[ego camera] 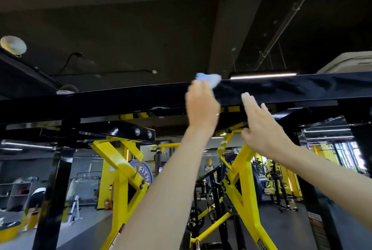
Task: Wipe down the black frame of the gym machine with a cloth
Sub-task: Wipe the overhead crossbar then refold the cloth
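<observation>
A dark ceiling (pixel 141 18) is crossed by a pipe (pixel 289 16) at the upper right. A round lamp (pixel 13 45) is mounted at the far left, and a lit strip light (pixel 263 76) is hung near a pale air-conditioning unit (pixel 348 61). Lower down, a weight plate (pixel 141 171) lettered "FITN" is seen. At the left, a shelf (pixel 15 191) is placed beside a bent-over person (pixel 38 195), and a red fire extinguisher (pixel 107 203) is set on the grey floor (pixel 84 229).

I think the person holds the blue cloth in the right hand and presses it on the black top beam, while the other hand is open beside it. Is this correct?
Not quite: the hand is wrong. In the head view the left hand holds the blue cloth and presses it on the black top beam, while the right hand is open beside it.
</observation>
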A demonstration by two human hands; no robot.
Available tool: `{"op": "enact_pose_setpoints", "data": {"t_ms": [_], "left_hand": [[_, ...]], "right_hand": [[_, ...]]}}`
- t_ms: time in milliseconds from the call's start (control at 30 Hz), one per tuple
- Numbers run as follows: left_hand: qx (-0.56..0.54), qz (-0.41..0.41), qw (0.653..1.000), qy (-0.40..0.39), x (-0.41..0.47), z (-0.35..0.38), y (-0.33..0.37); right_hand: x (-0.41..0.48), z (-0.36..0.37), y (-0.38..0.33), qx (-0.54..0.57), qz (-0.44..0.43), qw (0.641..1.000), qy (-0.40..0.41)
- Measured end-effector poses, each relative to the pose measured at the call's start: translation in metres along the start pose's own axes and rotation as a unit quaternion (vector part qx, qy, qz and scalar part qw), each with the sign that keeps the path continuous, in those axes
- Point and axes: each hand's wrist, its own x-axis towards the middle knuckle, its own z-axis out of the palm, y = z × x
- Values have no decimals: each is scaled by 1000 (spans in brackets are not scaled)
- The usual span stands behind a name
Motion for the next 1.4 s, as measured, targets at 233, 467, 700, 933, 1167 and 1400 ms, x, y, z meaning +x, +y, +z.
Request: {"op": "enact_pose_setpoints", "data": {"t_ms": [233, 467, 700, 933, 1167, 1400], "left_hand": [[69, -53, 993, 78, 2, -7, -29], [4, 19, 1000, -5, -18, 44, 111], [58, -130, 985, 99, 0, 31, 44], [38, 73, 996, 14, -21, 67, 138], [127, -192, 969, 94, -6, 24, 46], [87, 222, 968, -80, -30, 59, 131]], "right_hand": [[-9, -17, 60, -137, -8, 990, 12], [-11, -32, 95, -119, -3, 993, -15], [-8, -43, 113, -49, -55, 997, -25], [-8, -49, 122, 4, -65, 997, -35], [-9, -45, 124, -8, -78, 995, -57], [-17, -52, 137, 3, -81, 997, -2]]}}
